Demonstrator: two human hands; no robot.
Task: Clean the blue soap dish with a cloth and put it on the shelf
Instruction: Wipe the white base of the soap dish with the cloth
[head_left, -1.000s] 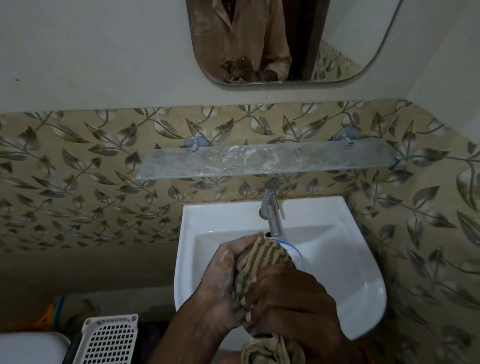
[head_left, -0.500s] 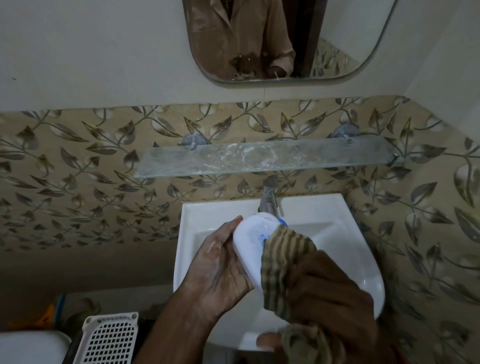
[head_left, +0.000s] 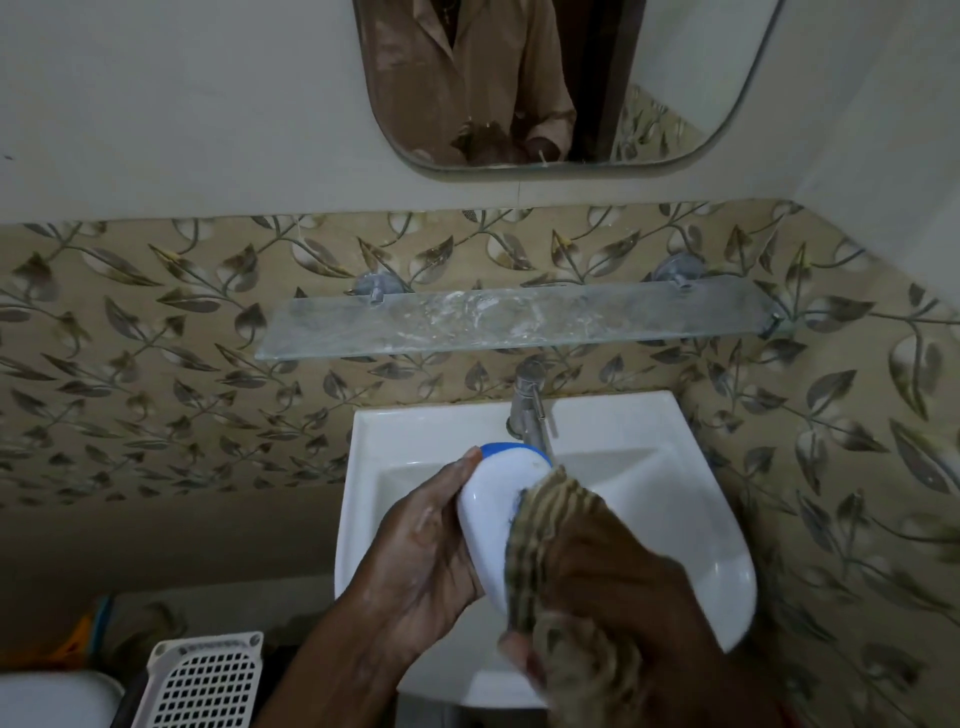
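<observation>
Over the white sink (head_left: 597, 426), my left hand (head_left: 421, 551) grips the soap dish (head_left: 493, 499), a white oval with a blue rim showing at its top edge, tilted on its side. My right hand (head_left: 623, 587) holds a brown striped cloth (head_left: 550, 514) bunched against the dish's right side, covering part of it. More of the cloth hangs below my right hand. The glass shelf (head_left: 519, 325) is fixed to the wall above the tap and carries white smears.
A chrome tap (head_left: 527, 410) stands at the back of the sink, just behind the dish. A mirror (head_left: 545, 83) hangs above the shelf. A white perforated basket (head_left: 205, 680) sits at the lower left beside a white surface.
The cloth, which wrapped the whole dish a second ago, has slid to the dish's right side, baring its white underside. Both hands have lifted slightly and the dish is turned more upright.
</observation>
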